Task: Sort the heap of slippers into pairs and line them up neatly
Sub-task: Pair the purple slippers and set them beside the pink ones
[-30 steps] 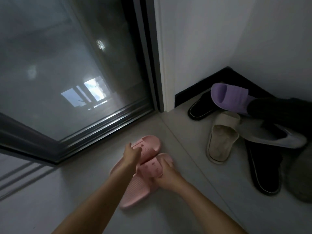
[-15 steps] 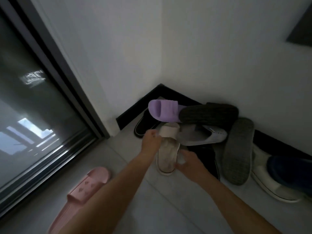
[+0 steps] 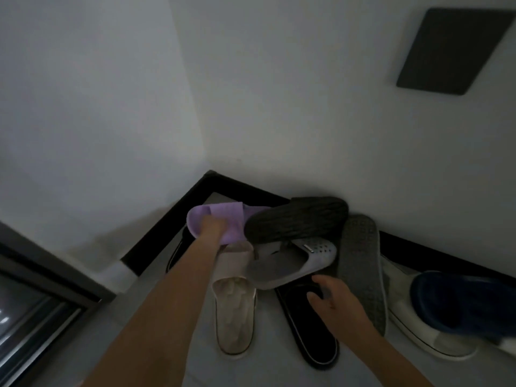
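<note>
- My left hand (image 3: 213,227) lies on the purple slipper (image 3: 223,215) at the mouth of its strap. The fingertips are lost in blur there, so I cannot tell whether they are curled round it or only touching it.
- My right hand (image 3: 337,303) hangs loose with its fingers slightly bent and holds nothing. It is over the black slipper (image 3: 312,339), just beside the heel of the grey perforated slipper (image 3: 293,263); I cannot tell whether a fingertip brushes that heel.
- The heap sits in the corner of the room against the black skirting (image 3: 164,227).
- The purple slipper is at the heap's back left, with its heel end tucked under a dark ribbed slipper (image 3: 298,219) that lies sole up.
- The beige slipper (image 3: 234,311) lies flat on the floor; its toe end goes under my left forearm and the grey perforated one.
- A grey studded slipper (image 3: 363,269) lies sole up on the right, overlapping the black slipper's side.
- A second dark slipper (image 3: 174,255) shows only as a sliver behind my left arm.
- At far right a navy slipper (image 3: 460,300) rests on a white one (image 3: 418,333); the picture's edge cuts both off.
- The picture is dim and smeared.
</note>
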`<state>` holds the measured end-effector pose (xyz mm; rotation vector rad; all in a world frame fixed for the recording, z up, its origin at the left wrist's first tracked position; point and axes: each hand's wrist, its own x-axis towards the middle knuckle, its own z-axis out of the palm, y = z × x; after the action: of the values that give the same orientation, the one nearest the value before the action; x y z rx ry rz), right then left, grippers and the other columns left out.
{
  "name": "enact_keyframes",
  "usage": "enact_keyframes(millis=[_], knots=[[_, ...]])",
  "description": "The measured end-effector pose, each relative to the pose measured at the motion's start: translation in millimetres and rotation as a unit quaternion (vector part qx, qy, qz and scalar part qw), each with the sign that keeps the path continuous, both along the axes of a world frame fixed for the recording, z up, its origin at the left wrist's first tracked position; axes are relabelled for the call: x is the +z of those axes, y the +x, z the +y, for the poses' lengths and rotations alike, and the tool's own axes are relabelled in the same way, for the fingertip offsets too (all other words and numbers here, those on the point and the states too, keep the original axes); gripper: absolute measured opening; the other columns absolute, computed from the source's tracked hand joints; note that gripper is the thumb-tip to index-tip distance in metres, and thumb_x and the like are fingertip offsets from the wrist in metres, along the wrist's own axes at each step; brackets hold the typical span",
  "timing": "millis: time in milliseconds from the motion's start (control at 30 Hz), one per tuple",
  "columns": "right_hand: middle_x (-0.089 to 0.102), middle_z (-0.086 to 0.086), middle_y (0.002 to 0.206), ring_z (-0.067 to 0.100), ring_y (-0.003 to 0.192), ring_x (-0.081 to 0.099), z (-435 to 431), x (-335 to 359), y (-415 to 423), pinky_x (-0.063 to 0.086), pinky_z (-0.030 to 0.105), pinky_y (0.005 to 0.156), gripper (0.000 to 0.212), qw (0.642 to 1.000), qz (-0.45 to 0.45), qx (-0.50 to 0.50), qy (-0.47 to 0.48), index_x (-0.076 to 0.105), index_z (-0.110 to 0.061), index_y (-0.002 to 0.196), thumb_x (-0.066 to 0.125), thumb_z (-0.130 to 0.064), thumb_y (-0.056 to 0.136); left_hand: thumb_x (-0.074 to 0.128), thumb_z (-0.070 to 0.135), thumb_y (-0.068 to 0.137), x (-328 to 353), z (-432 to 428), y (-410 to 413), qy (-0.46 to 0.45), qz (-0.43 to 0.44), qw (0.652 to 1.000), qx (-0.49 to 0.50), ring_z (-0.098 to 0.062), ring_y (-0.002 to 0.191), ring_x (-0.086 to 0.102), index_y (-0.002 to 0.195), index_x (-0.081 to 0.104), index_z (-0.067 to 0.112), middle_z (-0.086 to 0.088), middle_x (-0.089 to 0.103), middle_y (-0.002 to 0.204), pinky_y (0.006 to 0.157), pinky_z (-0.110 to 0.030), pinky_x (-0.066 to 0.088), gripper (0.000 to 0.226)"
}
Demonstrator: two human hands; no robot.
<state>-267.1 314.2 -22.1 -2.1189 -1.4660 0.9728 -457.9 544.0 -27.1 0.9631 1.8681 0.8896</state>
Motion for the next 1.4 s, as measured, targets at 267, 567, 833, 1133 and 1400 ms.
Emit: enact_keyframes(millis=[267, 567, 833, 1133, 1400], knots=[[0.052, 0.0, 0.123, 0.007, 0.095, 0.053, -36, -10, 33, 0.037, 0.016, 0.081, 0.037, 0.998, -0.022, -0.039, 0.032, 0.051, -0.024, 0.127, 0.055, -0.032, 0.091, 0.042, 0.013, 0.094, 64, 2, -16, 0.321, 0.097, 0.942, 0.018, -0.028, 0.085, 0.053, 0.097, 0.055, 0.002, -0.021, 0.058, 0.095, 0.075, -0.029, 0.036, 0.018], [0.056, 0.007, 0.12, 0.016, 0.1, 0.058, -74, 32, 82, 0.034, 0.017, 0.081, 0.038, 0.994, -0.053, -0.052, 0.077, 0.053, -0.016, 0.127, 0.057, -0.027, 0.091, 0.042, 0.026, 0.097, 151, -83, 39, 0.437, 0.119, 0.883, -0.121, -0.01, 0.062, 0.039, 0.08, 0.05, 0.012, -0.004, 0.05, 0.074, 0.053, -0.019, 0.03, 0.023], [0.052, 0.006, 0.111, 0.019, 0.1, 0.054, -167, 95, 192, 0.044, 0.031, 0.088, 0.015, 0.99, -0.12, -0.022, 0.064, 0.063, -0.025, 0.098, 0.058, -0.031, 0.086, 0.044, 0.029, 0.097, 172, -222, 200, 0.356, 0.032, 0.882, -0.308, -0.003, 0.06, 0.049, 0.07, 0.049, 0.017, 0.001, 0.052, 0.068, 0.056, -0.011, 0.039, 0.03], [0.046, 0.016, 0.128, 0.031, 0.113, 0.052, -326, 100, 343, 0.046, 0.038, 0.094, 0.034, 0.972, -0.22, -0.052, -0.07, 0.057, -0.015, 0.118, 0.051, -0.035, 0.091, 0.043, 0.028, 0.098, 164, -350, 384, 0.306, 0.073, 0.818, -0.483, -0.017, 0.055, 0.044, 0.058, 0.045, 0.016, -0.003, 0.049, 0.057, 0.05, -0.028, 0.029, 0.041], [0.045, 0.007, 0.127, 0.021, 0.102, 0.057, -466, 63, 480, 0.049, 0.033, 0.086, 0.035, 0.946, -0.191, -0.237, -0.11, 0.055, -0.014, 0.121, 0.048, -0.032, 0.092, 0.046, 0.026, 0.097, 128, -466, 535, 0.192, 0.023, 0.818, -0.542, -0.023, 0.066, 0.048, 0.057, 0.046, 0.011, -0.009, 0.05, 0.061, 0.057, -0.033, 0.036, 0.043]])
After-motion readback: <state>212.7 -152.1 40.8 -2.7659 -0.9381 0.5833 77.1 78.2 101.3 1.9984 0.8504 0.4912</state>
